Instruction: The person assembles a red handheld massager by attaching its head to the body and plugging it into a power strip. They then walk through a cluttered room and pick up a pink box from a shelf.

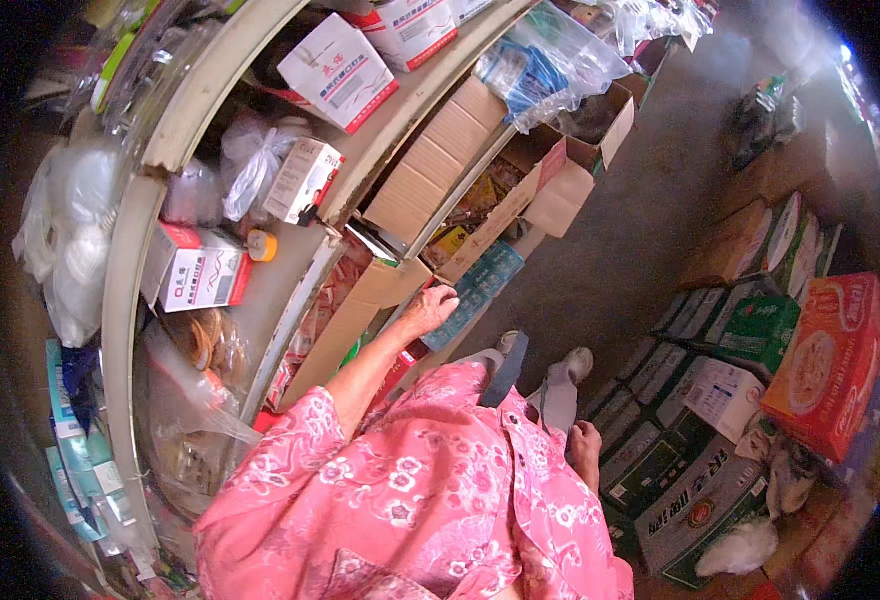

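My left hand (428,309) reaches out over the low front row of cartons, its fingers curled inward. It is at the edge of an open brown cardboard box (355,325) and a teal patterned box (480,290). Whatever lies within those fingers, if anything, is hidden. Close to my right side hangs my right hand (586,445), lowered, its fingers bent in and the palm out of sight. Beyond the left hand stands an open carton (500,215) holding small yellow and red packets.
White-and-red boxes (335,75) and knotted plastic bags (250,165) sit on curved shelving at left, with a yellow tape roll (262,245). To the right are stacked dark green cartons (700,500) and an orange-red box (825,365). Grey floor (660,210) runs between.
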`<action>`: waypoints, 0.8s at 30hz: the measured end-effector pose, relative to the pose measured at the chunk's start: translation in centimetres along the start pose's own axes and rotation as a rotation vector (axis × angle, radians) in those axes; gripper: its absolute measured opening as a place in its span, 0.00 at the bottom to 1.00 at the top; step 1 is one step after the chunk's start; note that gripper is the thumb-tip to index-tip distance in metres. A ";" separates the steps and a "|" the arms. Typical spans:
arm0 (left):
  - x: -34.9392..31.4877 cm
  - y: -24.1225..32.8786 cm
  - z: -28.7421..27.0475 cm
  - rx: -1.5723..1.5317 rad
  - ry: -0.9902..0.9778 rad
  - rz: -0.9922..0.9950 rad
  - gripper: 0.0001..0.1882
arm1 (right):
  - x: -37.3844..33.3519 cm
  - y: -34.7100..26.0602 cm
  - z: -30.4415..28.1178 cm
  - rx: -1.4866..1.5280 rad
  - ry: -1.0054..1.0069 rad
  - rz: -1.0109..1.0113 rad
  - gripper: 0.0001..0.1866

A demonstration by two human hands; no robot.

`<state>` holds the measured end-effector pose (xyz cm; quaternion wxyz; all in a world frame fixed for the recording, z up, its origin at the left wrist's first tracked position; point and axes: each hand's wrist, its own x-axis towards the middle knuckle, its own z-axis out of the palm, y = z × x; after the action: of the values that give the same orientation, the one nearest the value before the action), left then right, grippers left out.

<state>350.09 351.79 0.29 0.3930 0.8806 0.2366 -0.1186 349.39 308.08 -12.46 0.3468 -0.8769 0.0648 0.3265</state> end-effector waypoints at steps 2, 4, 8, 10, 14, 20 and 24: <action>-0.3 -0.3 -0.3 0.026 0.008 -0.047 0.19 | 0.1 -0.1 -0.5 0.022 -0.072 0.107 0.16; -0.6 -0.3 -0.3 0.040 0.040 -0.082 0.19 | -0.2 -0.6 -1.6 0.063 -0.121 0.141 0.16; -2.2 -2.2 2.5 -0.007 -0.060 -0.110 0.18 | 1.3 1.0 -3.4 -0.082 -0.094 0.053 0.17; -3.0 -2.2 4.5 0.024 -0.147 -0.134 0.18 | 3.3 3.0 -4.1 0.015 -0.047 -0.008 0.17; -4.7 -0.6 6.7 0.023 -0.276 -0.211 0.20 | 4.7 3.4 -6.3 -0.010 0.031 -0.089 0.15; -3.4 2.1 7.5 -0.020 -0.260 -0.144 0.20 | 6.0 7.1 -7.4 0.163 0.058 -0.022 0.16; -3.2 1.4 6.8 0.019 -0.227 -0.187 0.20 | 4.7 6.9 -6.8 0.061 0.012 -0.086 0.18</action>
<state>347.92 344.87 -2.01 0.3961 0.8394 0.2705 -0.2555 354.34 298.98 -15.57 0.3866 -0.8699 0.0391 0.3038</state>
